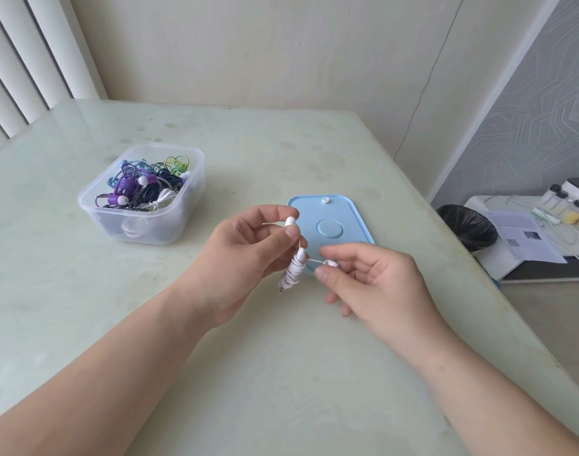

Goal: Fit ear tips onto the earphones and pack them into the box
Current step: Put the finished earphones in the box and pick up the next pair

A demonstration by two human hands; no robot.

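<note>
My left hand (245,255) pinches one white earbud (290,221) between thumb and forefinger, and the coiled white earphone cable (293,273) hangs below it. My right hand (376,281) pinches the other earbud (331,263) of the same white earphones, joined by a short stretch of wire. Both hands hover above the near edge of a light blue lid (334,222) lying flat on the table. A small white ear tip (325,201) sits at the lid's far edge. The clear plastic box (143,192) stands to the left, holding several coiled earphones in purple, blue, green and white.
The pale green glass table (248,373) ends at the right, where the floor drops away. Beyond that edge stand a black-lined bin (467,227) and a low white unit (524,245) with papers and jars. Walls close off the back.
</note>
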